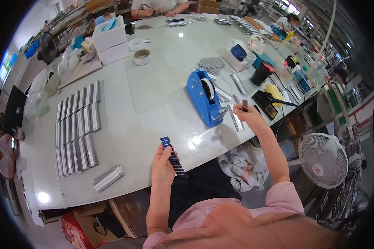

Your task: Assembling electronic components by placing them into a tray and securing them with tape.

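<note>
One wide white table (124,137) fills the room's middle, smooth and glossy under the lamps. On its left lie three rows of grey ribbed strips (77,128), too many to count, with one loose bundle (108,178) nearer. One blue tape dispenser (205,98) stands right of centre. The left hand (163,166) grips one long dark-blue gridded strip (173,157) at the near edge. The right hand (248,115) pinches a small piece by the dispenser.
</note>
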The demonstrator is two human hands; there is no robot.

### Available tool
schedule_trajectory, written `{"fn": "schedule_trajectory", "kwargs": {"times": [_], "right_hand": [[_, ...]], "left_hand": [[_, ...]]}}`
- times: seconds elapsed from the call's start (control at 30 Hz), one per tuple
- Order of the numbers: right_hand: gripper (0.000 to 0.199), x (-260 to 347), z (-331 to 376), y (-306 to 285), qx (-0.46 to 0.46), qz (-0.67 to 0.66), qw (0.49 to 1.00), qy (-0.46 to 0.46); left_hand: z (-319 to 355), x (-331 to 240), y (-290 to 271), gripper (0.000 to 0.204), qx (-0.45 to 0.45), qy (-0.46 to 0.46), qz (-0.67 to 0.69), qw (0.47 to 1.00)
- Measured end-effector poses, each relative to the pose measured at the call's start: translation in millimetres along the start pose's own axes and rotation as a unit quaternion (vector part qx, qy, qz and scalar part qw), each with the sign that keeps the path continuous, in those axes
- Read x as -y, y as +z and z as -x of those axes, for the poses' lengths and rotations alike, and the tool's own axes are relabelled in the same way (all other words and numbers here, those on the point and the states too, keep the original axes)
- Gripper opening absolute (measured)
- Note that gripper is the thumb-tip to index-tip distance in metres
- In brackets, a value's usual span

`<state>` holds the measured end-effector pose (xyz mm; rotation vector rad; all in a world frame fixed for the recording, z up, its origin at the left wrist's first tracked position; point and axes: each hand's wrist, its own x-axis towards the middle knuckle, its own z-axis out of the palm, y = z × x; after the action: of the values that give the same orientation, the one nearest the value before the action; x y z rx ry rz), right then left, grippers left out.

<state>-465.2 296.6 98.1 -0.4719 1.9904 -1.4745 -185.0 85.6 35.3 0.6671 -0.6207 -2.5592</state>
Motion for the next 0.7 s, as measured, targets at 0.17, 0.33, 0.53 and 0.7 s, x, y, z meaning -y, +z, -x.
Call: {"fn": "schedule_trajectory", "kwargs": {"times": [0.17, 0.33, 0.53, 0.7], "right_hand": [[0.013, -23.6, -29.9, -8.3, 0.032, -0.113, 0.992, 0.044], [0.014, -18.8, -40.8, -8.0, 0.065, -0.108, 0.988, 0.084], [0.013, -8.4, -42.6, -14.2, 0.081, -0.069, 0.988, 0.109], [0.019, -14.7, -53.8, -54.5, 0.089, -0.193, 0.974, 0.081]], "left_hand": [[4.1, 9.2, -19.5, 0.028, -0.018, -0.051, 0.062, 0.997], [21.9, -2.3, -47.1, 0.027, -0.054, -0.058, 0.144, 0.986], [29.5, -8.3, -63.6, 0.023, -0.034, -0.066, 0.260, 0.963], [28.0, -16.8, -66.0, 0.026, -0.014, -0.067, 0.276, 0.959]]}}
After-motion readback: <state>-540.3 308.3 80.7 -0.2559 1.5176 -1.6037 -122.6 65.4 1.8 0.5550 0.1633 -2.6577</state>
